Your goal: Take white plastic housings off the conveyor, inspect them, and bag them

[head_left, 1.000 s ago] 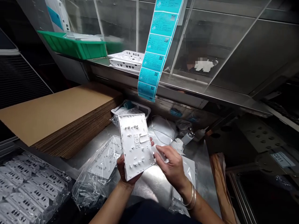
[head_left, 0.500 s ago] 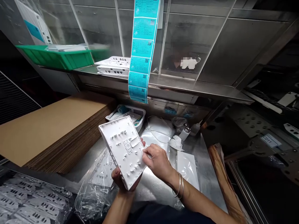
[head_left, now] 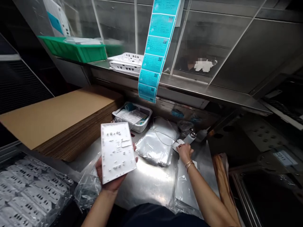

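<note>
A white plastic housing panel [head_left: 112, 151], its inner side with small posts facing up, rests in my left hand [head_left: 99, 168]. The fingers wrap round its left and right edges from below. Over at the right, my right hand [head_left: 185, 153] is closed at a crumpled white cloth [head_left: 177, 144], the fingertips pinching its edge. Just behind that cloth stands a white bottle with a metal top [head_left: 190, 136]. A stack of clear plastic bags [head_left: 155, 148] lies between my two hands.
Flat cardboard [head_left: 63, 110] is stacked at left. Several bagged white panels [head_left: 28, 189] fill the lower left. A white basket [head_left: 142, 126] stands behind. Blue labels [head_left: 155, 60] hang from above, before a shelf with a green bin [head_left: 92, 53]. Wrapped white panels [head_left: 186, 186] lie at right.
My right hand has left the panel's edge and moved right to the white cloth. My left hand has shifted left and lower, turning the panel more upright. The view has swung a little.
</note>
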